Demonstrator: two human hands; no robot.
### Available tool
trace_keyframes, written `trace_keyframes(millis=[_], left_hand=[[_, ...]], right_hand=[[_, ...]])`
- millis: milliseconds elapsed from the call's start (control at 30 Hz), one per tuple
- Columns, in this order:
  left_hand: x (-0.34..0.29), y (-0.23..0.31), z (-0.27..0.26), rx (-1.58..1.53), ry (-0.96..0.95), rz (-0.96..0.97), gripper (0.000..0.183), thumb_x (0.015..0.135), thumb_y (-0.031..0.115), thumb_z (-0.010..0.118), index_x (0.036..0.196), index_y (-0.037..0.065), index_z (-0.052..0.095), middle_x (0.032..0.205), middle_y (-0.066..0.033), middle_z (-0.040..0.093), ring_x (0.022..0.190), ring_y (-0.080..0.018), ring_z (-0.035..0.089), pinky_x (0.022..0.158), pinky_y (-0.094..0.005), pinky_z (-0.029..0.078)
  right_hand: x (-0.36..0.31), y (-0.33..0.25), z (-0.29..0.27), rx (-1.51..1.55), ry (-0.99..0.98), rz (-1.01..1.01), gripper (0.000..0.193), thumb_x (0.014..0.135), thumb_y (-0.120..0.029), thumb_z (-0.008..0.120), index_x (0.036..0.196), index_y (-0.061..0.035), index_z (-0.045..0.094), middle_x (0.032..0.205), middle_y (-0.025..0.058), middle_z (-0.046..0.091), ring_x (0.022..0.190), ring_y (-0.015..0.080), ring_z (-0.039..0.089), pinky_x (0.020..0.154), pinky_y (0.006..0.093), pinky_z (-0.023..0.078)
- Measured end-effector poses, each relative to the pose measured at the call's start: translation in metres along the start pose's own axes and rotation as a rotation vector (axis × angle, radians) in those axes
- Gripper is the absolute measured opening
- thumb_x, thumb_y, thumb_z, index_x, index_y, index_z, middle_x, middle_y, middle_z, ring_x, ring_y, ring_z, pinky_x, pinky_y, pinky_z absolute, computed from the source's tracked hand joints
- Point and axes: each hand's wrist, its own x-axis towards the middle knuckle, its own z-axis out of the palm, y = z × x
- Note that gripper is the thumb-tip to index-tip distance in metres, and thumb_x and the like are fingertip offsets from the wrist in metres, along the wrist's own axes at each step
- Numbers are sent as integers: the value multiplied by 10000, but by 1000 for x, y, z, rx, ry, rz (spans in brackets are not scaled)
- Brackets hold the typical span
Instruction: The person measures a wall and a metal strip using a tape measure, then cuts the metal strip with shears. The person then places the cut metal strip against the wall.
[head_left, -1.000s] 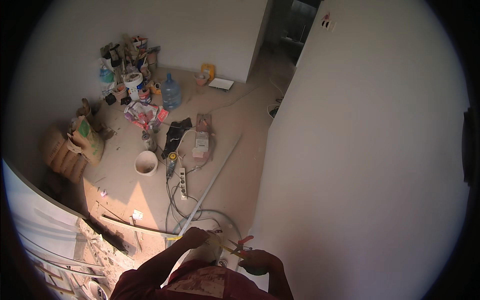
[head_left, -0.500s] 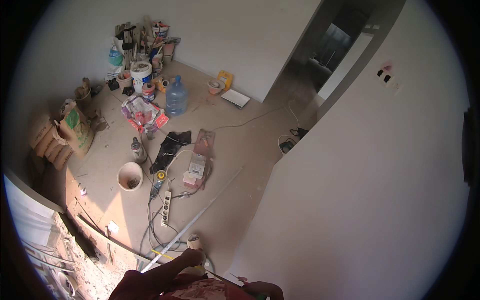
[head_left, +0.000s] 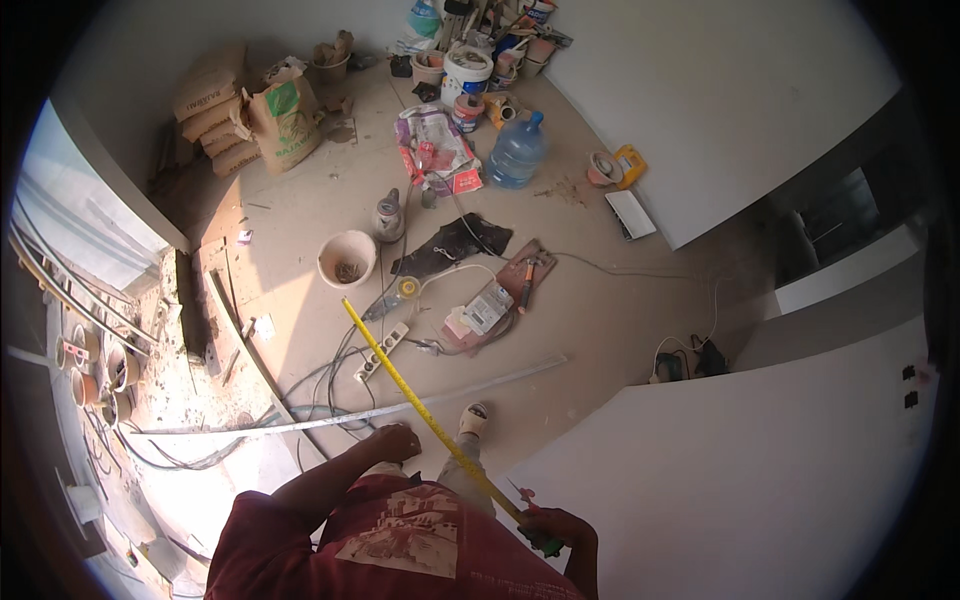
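from my remote seat i now see more of the yellow tape measure (head_left: 420,405) exposed, running from the gripping right hand (head_left: 555,525) past the curled left hand (head_left: 397,442), its hold unclear to me, toward the bucket (head_left: 347,260).

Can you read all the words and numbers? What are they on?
I won't copy words out, but here's where print shows:
Standing brown sack: large lettering.
Stacked brown sacks: dark lettering.
White bucket: blue label, too small to read.
Crumpled red-purple bag: too small to read.
Yellow tape measure: marks too small to read.
Other marks: mostly too small or blurred.
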Motion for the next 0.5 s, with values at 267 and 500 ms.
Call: trace_keyframes(millis=[267, 500], left_hand=[[65, 47, 37, -783, 190, -212, 448, 999, 421, 481, 1131, 30, 657, 1009, -138, 703, 910, -254, 690, 786, -378, 545], [111, 81, 60, -1683, 692, -450, 439, 1010, 348, 516, 1148, -61, 596, 1052, -170, 671, 961, -239, 684, 860, -348, 575]], right_hand=[[-4, -136, -93, -345, -182, 31, 422, 900, -368, 665, 1160, -43, 602, 779, -2, 595, 630, 109, 586, 561, 271, 499], [51, -216, -124, -488, -371, 66, 488, 883, -336, 662, 1223, -9, 534, 825, 67, 621, 668, 159, 627, 577, 301, 531]])
